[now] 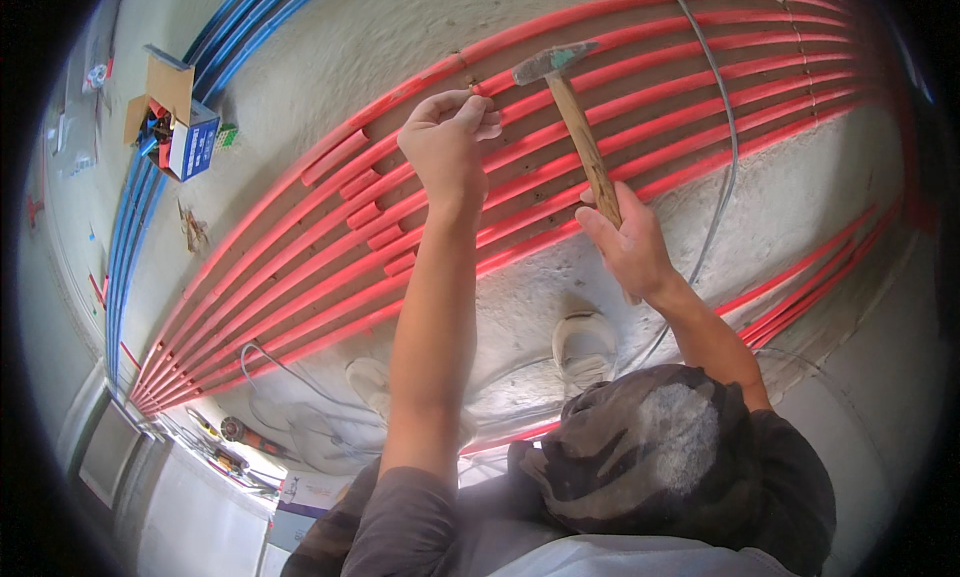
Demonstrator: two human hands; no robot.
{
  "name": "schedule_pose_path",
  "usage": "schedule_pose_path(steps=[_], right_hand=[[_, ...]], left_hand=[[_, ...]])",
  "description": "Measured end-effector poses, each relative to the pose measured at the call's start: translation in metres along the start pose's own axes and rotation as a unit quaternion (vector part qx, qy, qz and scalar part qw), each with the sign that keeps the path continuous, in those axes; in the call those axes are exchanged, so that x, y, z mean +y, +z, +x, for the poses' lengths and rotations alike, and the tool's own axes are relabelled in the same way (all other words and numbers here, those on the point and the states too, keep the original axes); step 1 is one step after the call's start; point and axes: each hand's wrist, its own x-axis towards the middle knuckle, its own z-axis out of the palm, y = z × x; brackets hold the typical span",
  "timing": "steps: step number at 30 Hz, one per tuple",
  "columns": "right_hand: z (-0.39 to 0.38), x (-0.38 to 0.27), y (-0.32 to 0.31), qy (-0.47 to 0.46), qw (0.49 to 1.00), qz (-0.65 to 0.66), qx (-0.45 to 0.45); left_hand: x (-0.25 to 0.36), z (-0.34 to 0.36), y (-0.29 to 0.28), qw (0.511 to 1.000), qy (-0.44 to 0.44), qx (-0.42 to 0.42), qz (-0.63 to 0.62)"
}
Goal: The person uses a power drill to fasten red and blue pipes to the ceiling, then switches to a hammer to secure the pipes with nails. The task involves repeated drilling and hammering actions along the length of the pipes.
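My right hand (635, 239) is wrapped round the wooden handle of a hammer (580, 137). The hammer's head, grey with green patches, is raised toward the far side, close beyond my left hand. My left hand (447, 142) is closed in a pinch over a row of long red pipes (640, 92), which run side by side along the floor. Just past its fingertips shows a small brownish piece; its kind, and whether my fingers hold it, are unclear. Short red pipe sections (362, 184) sit in the rows left of my left forearm.
An open cardboard box (190, 147) with small red and dark pieces stands by blue pipes (125, 237) at far left. Pliers-like tools (190, 227) lie nearer. A grey cable (728, 127) crosses the red pipes. A red-and-black power tool (250, 435) lies lower left.
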Motion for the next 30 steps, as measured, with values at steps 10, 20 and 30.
schedule_pose_path(steps=[10, 20, 30], right_hand=[[0.026, -0.04, -0.003, -0.148, 0.981, -0.127, 0.006], [0.018, -0.053, 0.0, -0.204, 0.963, -0.174, 0.019], [0.012, -0.061, -0.003, -0.178, 0.967, -0.183, 0.027]], left_hand=[[-0.003, -0.004, 0.007, 0.999, 0.003, 0.034, -0.012], [-0.004, -0.006, 0.012, 0.999, 0.013, 0.046, 0.014], [-0.004, -0.005, 0.014, 0.997, 0.025, 0.069, 0.04]])
